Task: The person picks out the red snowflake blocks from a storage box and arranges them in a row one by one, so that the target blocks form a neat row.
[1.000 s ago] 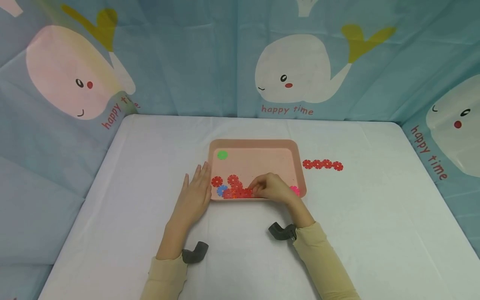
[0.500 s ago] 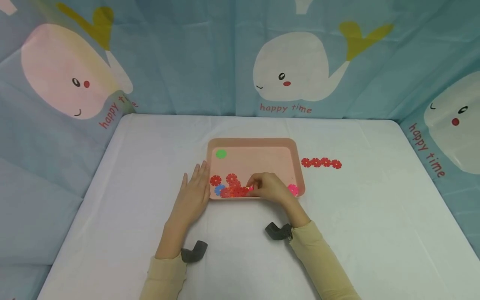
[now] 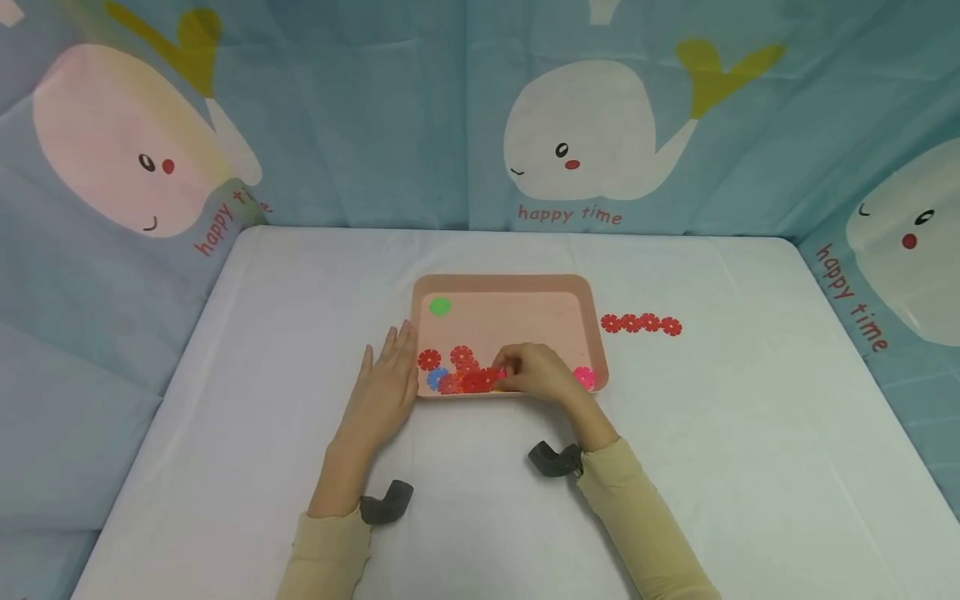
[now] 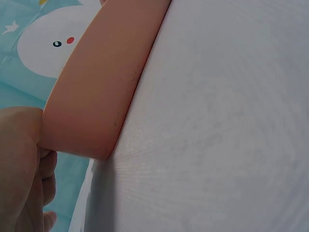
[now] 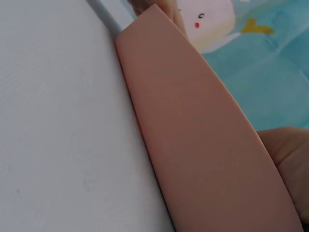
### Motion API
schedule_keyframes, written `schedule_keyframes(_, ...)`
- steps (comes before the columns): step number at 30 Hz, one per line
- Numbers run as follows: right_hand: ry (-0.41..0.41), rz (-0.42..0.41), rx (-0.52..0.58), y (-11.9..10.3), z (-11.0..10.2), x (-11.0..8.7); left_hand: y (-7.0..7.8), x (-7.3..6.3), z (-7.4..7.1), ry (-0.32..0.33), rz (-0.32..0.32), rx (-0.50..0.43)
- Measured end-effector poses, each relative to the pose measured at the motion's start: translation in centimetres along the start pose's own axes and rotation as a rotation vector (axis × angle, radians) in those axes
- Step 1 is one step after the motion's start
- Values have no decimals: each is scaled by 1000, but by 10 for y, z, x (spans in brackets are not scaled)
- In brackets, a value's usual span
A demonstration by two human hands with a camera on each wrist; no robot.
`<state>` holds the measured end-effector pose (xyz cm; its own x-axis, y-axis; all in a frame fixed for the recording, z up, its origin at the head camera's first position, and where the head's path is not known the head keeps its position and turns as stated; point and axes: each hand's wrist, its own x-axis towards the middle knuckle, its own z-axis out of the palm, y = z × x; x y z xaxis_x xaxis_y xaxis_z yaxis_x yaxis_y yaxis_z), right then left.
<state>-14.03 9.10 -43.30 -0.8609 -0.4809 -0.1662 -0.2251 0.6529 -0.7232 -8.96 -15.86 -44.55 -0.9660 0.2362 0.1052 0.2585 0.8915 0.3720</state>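
- I see, from my remote seat, the shallow, rounded, salmon-pink tray [image 3: 502,282], plastic by its look, lying flat on the white cloth-covered table [image 3: 480,517].
- Left hand [image 3: 384,387]: fingers extended and slightly spread, its side against the tray's left wall; it grips no disc.
- Right hand [image 3: 536,371]: fingers bent, thumb and forefinger narrowed at the right end of the heap of red, notched, flower-shaped discs [image 3: 474,382] along the tray's near wall. I cannot tell whether a disc is pinched; the right wrist view shows mainly tray wall.
- Also inside: a round green disc [image 3: 440,307] in the far left corner, a single red notched disc [image 3: 430,359] by the left wall, a blue notched disc [image 3: 437,379] beside the heap, and a bright pink notched disc [image 3: 584,377] in the near right corner.
- Outside, just right of the tray: a row of four red notched discs [image 3: 650,322], apparently joined.
- Hazards, in my judgement: overlapping thin discs could drag a neighbour along or slip from the fingertips; a push on the wall, if the left hand eased off, could slide the tray into the row.
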Motion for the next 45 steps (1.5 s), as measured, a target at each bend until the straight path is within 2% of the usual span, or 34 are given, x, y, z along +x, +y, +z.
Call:
schedule_keyframes(5, 18, -5, 64, 4, -1, 1, 0, 0, 0, 4, 2, 1)
schedule_keyframes(13, 64, 20, 322, 11, -6, -1, 0, 0, 0, 7, 2, -1)
schedule_keyframes(17, 61, 13, 396, 12, -8, -3, 0, 1, -1, 7, 5, 2)
schedule_keyframes(27, 90, -23, 430, 12, -10, -4, 0, 1, -1, 9, 7, 1)
schedule_keyframes(34, 150, -77, 392, 13, -13, -6, 1, 1, -1, 14, 9, 0)
schedule_keyframes(45, 164, -25, 407, 10, -29, -13, 2, 1, -2, 11, 0, 0)
